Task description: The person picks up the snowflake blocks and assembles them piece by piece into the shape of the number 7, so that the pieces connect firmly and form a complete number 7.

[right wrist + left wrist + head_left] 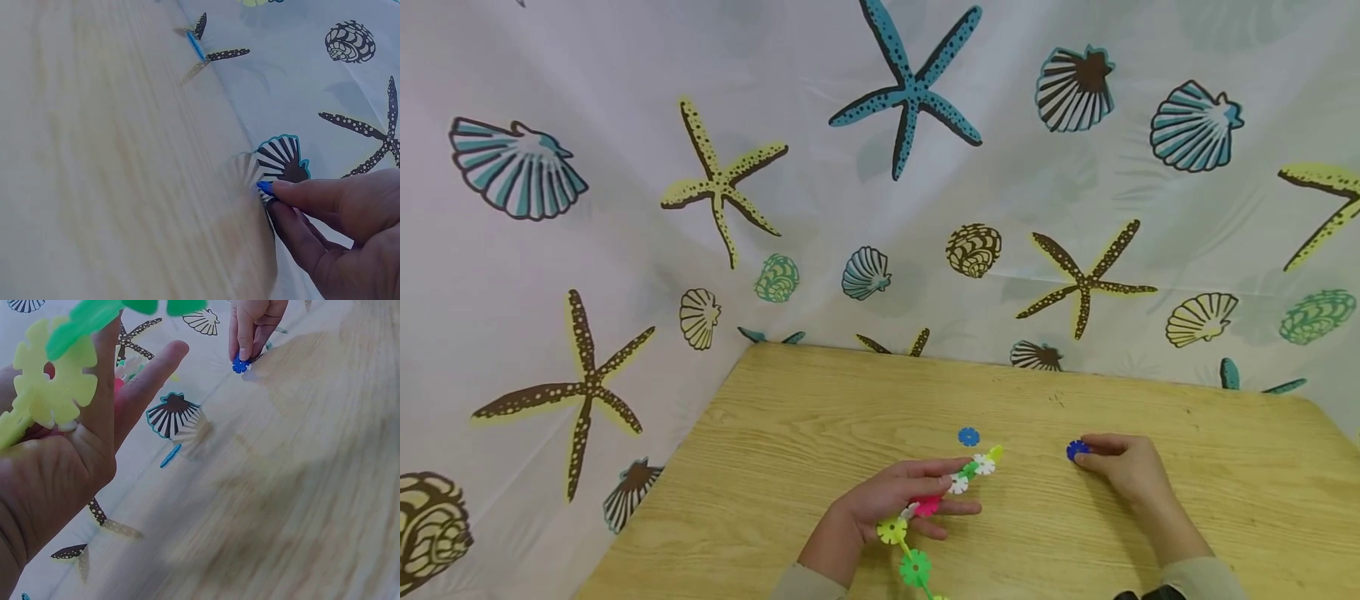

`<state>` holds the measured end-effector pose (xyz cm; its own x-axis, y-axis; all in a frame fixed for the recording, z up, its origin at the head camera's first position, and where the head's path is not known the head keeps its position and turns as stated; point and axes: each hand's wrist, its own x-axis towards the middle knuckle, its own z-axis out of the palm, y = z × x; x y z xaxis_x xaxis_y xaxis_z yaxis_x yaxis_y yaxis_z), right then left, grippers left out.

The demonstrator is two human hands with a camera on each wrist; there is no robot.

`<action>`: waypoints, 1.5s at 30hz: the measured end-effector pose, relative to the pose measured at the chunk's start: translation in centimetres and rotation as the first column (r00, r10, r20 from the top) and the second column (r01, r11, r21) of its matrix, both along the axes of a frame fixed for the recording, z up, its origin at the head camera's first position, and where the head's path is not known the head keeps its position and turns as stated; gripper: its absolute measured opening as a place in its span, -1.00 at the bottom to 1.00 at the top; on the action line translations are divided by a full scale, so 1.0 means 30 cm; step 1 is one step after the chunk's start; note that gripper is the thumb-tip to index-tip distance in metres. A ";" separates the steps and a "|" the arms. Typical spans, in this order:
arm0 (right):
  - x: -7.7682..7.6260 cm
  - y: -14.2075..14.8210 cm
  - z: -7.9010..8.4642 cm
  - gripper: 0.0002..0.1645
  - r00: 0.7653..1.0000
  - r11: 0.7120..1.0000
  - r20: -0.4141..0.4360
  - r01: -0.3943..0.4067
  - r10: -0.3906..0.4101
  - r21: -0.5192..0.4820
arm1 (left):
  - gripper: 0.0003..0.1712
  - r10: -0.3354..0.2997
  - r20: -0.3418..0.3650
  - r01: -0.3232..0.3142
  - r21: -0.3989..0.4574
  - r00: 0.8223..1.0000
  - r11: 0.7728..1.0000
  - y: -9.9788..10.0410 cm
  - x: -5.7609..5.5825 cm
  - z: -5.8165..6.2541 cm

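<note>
A chain of notched plastic snowflake discs (915, 567), in yellow, green, white and pink, runs across my left hand (880, 500). The thumb of that hand holds it against the fingers, and its lower end hangs down past the wrist. Close up in the left wrist view, a yellow disc (84, 387) of the chain lies by the palm. My right hand (1131, 471) pinches a dark blue snowflake disc (1077, 451) between thumb and fingers, at the table surface. In the right wrist view only the edge of this blue disc (266, 187) shows.
A lighter blue disc (968, 437) lies flat on the wooden table (790, 417), just beyond the left fingertips. Behind the table and at its left side hangs a white cloth (820, 208) printed with starfish and shells.
</note>
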<state>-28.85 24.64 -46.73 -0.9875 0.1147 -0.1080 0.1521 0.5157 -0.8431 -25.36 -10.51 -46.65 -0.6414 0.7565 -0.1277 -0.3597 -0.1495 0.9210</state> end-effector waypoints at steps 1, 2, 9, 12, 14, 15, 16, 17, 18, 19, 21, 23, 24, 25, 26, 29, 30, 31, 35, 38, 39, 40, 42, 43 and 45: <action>0.000 0.003 0.001 -0.42 1.000 1.000 0.005 0.002 -0.002 -0.019 | -0.42 -0.001 0.000 0.001 0.002 1.000 1.000 0.001 0.000 -0.001; -0.001 0.005 0.003 -0.42 1.000 1.000 0.007 0.002 -0.002 -0.031 | -0.42 -0.003 0.002 0.003 0.006 1.000 1.000 0.002 -0.001 -0.001; 0.003 0.002 0.022 -0.42 1.000 0.984 0.013 0.002 0.000 -0.176 | -0.41 -0.003 -0.003 0.003 0.012 1.000 1.000 0.005 -0.002 0.002; 0.005 -0.004 0.024 -0.44 1.000 0.977 -0.005 -0.011 0.010 -0.215 | -0.42 0.000 -0.005 0.000 0.006 1.000 1.000 0.003 -0.001 0.002; 0.006 -0.013 0.025 -0.46 1.000 0.974 -0.017 -0.020 0.016 -0.226 | -0.42 0.007 -0.009 -0.007 -0.002 1.000 1.000 0.000 0.000 0.002; 0.006 -0.018 0.025 -0.47 0.999 0.974 -0.023 -0.026 0.021 -0.225 | -0.42 0.010 -0.012 -0.010 -0.005 1.000 1.000 -0.002 0.001 0.003; 0.006 -0.023 0.026 -0.47 0.999 0.975 -0.030 -0.033 0.027 -0.219 | -0.42 0.014 -0.013 -0.015 -0.009 1.000 1.000 -0.004 0.002 0.003; 0.007 -0.029 0.027 -0.48 0.999 0.977 -0.032 -0.034 0.028 -0.212 | -0.42 0.019 -0.015 -0.019 -0.013 1.000 1.000 -0.006 0.003 0.004; 0.007 -0.034 0.028 -0.48 0.999 0.978 -0.033 -0.034 0.028 -0.207 | -0.42 0.021 -0.015 -0.022 -0.013 1.000 1.000 -0.007 0.004 0.005; 0.007 -0.038 0.030 -0.49 0.999 0.981 -0.034 -0.033 0.027 -0.193 | -0.42 0.021 -0.010 -0.021 -0.013 1.000 1.000 -0.007 0.004 0.005; 0.009 -0.046 0.033 -0.49 0.999 0.987 -0.038 -0.032 0.027 -0.160 | -0.42 0.015 -0.003 -0.015 -0.009 1.000 1.000 -0.007 0.005 0.006; 0.013 -0.055 0.039 -0.49 0.999 0.991 -0.037 -0.033 0.029 -0.133 | -0.42 0.008 0.010 -0.008 -0.004 1.000 1.000 -0.006 0.004 0.007; 0.014 -0.061 0.042 -0.49 0.999 0.991 -0.038 -0.034 0.029 -0.126 | -0.42 0.007 0.013 -0.007 -0.002 1.000 1.000 -0.006 0.005 0.006; 0.016 -0.067 0.046 -0.49 0.999 0.992 -0.039 -0.034 0.030 -0.119 | -0.42 0.006 0.017 -0.006 -0.001 1.000 1.000 -0.006 0.004 0.007; 0.018 -0.073 0.049 -0.49 0.999 0.991 -0.038 -0.036 0.031 -0.126 | -0.41 0.006 0.018 -0.006 0.001 1.000 1.000 -0.006 0.004 0.007; 0.022 -0.093 0.052 -0.51 0.998 0.979 -0.038 -0.050 0.043 -0.198 | -0.40 0.009 0.019 -0.009 0.006 1.000 1.000 -0.006 0.003 0.008; 0.022 -0.098 0.051 -0.51 0.998 0.971 -0.035 -0.054 0.047 -0.234 | -0.40 0.008 0.022 -0.008 0.008 1.000 1.000 -0.007 0.003 0.008; 0.023 -0.104 0.049 -0.52 0.998 0.963 -0.029 -0.058 0.052 -0.262 | -0.39 0.007 0.026 -0.007 0.010 1.000 1.000 -0.006 0.003 0.007; 0.025 -0.121 0.041 -0.53 0.998 0.945 -0.009 -0.064 0.064 -0.321 | -0.40 0.000 0.042 0.000 0.013 0.999 1.000 -0.005 0.004 0.002; 0.028 -0.131 0.041 -0.54 0.998 0.935 -0.003 -0.063 0.066 -0.348 | -0.40 0.002 0.041 -0.002 0.013 0.999 1.000 -0.003 0.005 -0.001; 0.031 -0.135 0.043 -0.53 0.998 0.930 -0.004 -0.066 0.069 -0.363 | -0.40 0.003 0.040 -0.003 0.013 0.999 1.000 -0.002 0.005 -0.001; 0.033 -0.139 0.046 -0.52 0.997 0.924 -0.005 -0.069 0.073 -0.377 | -0.40 0.004 0.038 -0.005 0.013 0.999 1.000 -0.001 0.005 -0.001; 0.039 -0.147 0.050 -0.52 0.997 0.910 -0.003 -0.069 0.074 -0.409 | -0.40 0.004 0.038 -0.005 0.011 0.999 1.000 0.002 0.005 -0.002; 0.042 -0.151 0.052 -0.51 0.997 0.907 -0.002 -0.069 0.075 -0.416 | -0.41 0.003 0.038 -0.003 0.010 0.999 1.000 0.005 0.005 -0.002; 0.050 -0.158 0.052 -0.51 0.997 0.902 0.003 -0.070 0.079 -0.427 | -0.41 -0.004 0.041 0.004 0.008 0.999 1.000 0.008 0.006 -0.005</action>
<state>-27.36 19.91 -45.17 -0.9885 -0.0206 -0.1497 0.1463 0.1187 -0.9821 -25.16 -10.26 -46.78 -0.6325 0.7603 -0.1477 -0.3977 -0.1552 0.9043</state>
